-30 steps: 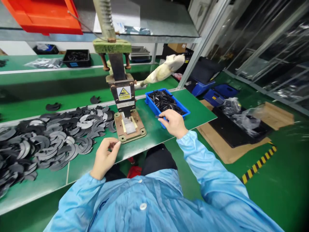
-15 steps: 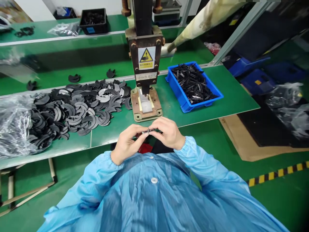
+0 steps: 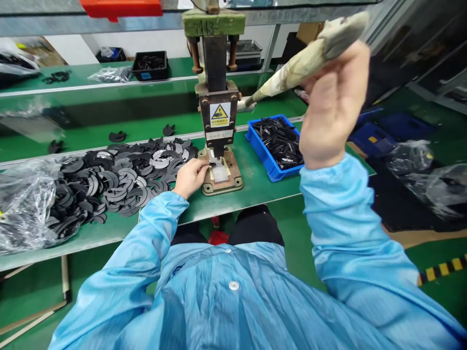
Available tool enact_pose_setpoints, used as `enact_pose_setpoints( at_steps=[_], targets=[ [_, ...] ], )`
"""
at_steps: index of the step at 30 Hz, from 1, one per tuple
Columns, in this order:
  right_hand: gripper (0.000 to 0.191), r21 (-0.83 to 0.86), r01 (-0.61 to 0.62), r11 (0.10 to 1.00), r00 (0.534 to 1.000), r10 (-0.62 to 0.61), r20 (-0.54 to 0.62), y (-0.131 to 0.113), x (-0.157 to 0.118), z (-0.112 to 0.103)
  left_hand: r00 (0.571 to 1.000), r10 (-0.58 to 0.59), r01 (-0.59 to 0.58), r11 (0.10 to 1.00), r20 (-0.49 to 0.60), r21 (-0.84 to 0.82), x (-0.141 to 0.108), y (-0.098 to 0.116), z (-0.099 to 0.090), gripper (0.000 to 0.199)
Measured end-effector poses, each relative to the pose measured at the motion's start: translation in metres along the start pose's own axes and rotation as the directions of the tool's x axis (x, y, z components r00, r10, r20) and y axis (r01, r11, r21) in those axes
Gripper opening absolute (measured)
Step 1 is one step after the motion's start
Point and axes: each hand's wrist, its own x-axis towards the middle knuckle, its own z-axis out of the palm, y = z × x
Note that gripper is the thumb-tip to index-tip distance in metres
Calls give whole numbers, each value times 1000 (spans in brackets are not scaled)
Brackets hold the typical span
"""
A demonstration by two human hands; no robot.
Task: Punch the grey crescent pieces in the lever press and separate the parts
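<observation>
At the press base plate (image 3: 235, 179), my left hand (image 3: 191, 176) is closed, its fingertips pinching a small black part (image 3: 212, 164) beneath the ram (image 3: 218, 148). Its fingers cover some of the part, so its full shape is hidden. My right hand (image 3: 330, 109) is raised at the right, gripping the wrapped lever (image 3: 288, 75) of the hand press (image 3: 216, 58) near its outer end. The fingers lie partly behind the lever. A warning label (image 3: 220, 114) is fixed on the press front.
Left of the press lies a pile of dark curved pieces (image 3: 124, 182), partly in a clear plastic bag (image 3: 27, 209). On the right, a blue bin (image 3: 260, 148) holds slim black parts. A black bin (image 3: 149, 66) stands on the rear bench.
Both hands were together in front of the press, holding a small black part. My left hand has moved forward onto the base; my right has risen to the lever. The view has tilted up.
</observation>
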Motion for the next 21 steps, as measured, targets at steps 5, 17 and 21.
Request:
enact_pose_setpoints(
  at_steps=[5, 17, 21],
  targets=[
    [53, 270, -41, 962, 992, 6, 129, -12, 40, 26, 983, 62, -96, 976, 174, 195, 15, 2, 6, 34],
    [32, 13, -17, 1000, 999, 17, 29, -18, -105, 27, 972, 74, -118, 974, 223, 192, 12, 15, 10, 41],
    [27, 9, 10, 1000, 1000, -9, -27, -10, -123, 30, 985, 61, -80, 990, 164, 114, -10, 25, 6, 39]
  ],
)
